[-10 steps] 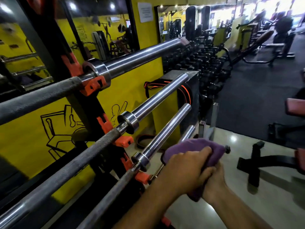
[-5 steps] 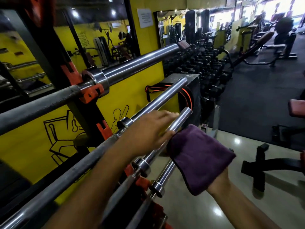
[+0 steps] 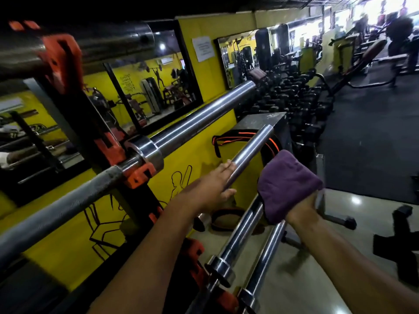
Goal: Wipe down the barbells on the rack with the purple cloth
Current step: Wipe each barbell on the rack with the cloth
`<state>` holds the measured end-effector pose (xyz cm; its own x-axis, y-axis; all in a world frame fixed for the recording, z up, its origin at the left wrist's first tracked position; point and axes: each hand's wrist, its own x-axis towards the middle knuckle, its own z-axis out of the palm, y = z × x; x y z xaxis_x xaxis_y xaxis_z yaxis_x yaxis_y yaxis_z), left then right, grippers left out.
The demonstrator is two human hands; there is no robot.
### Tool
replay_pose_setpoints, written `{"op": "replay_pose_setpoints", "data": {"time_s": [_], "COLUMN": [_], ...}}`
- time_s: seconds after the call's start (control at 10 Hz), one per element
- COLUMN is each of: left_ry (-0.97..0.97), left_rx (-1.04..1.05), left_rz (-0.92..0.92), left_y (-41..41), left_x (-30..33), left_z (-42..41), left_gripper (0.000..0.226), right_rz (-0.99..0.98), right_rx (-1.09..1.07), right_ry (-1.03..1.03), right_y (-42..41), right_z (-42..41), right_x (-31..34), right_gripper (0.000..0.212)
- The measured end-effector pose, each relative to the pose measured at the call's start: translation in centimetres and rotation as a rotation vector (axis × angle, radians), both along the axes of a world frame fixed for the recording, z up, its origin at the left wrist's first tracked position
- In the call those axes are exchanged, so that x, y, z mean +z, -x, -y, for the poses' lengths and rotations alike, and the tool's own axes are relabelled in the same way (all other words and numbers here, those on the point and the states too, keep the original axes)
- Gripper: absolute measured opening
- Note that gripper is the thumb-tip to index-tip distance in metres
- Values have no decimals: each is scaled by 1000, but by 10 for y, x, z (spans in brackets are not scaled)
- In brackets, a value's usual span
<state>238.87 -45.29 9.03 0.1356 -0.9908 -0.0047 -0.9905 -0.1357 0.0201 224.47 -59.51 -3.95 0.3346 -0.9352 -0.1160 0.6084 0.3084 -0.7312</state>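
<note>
Left hand on the sleeve, purple cloth poised beside it.

The left hand [image 3: 209, 188] lies on the chrome sleeve of the middle barbell [image 3: 249, 148], fingers stretched flat along the top, thumb tucked under. The right hand [image 3: 301, 210] grips the soft folded purple cloth [image 3: 286, 184], held up just right of that sleeve, above the two lower chrome sleeves [image 3: 247, 227] at the near end of the black-and-orange rack [image 3: 108, 141]; whether the cloth touches steel I can't quite tell. My read: the bars are heavy, rigid and slick, so they stay cradled. The cloth is light and limp, best wrapped around a sleeve and squeezed as it slides.
</note>
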Motion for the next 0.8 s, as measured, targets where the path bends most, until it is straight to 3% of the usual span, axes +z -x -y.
{"op": "replay_pose_setpoints", "data": {"time_s": [0.1,0.2,0.4,0.6,0.8], "left_ry": [-7,4,21,76,95], "left_rx": [50,35,48,65,39], "left_rz": [20,27,-4,-117,-115], "left_y": [-5,-5,3,-1,-13], "left_x": [-9,-7,3,-1,-9], "left_z": [5,5,6,8,6], "left_gripper": [74,75,75,76,77], "right_rz": [82,21,-83,-46,-137], "right_rx": [-65,-69,34,-129,51], "right_ry": [-20,34,204,271,326], "right_y": [-40,-57,-109,-113,-127], "right_z": [42,61,134,130,90], "right_x": [12,22,36,43,11], "right_gripper": [32,31,62,42,26]}}
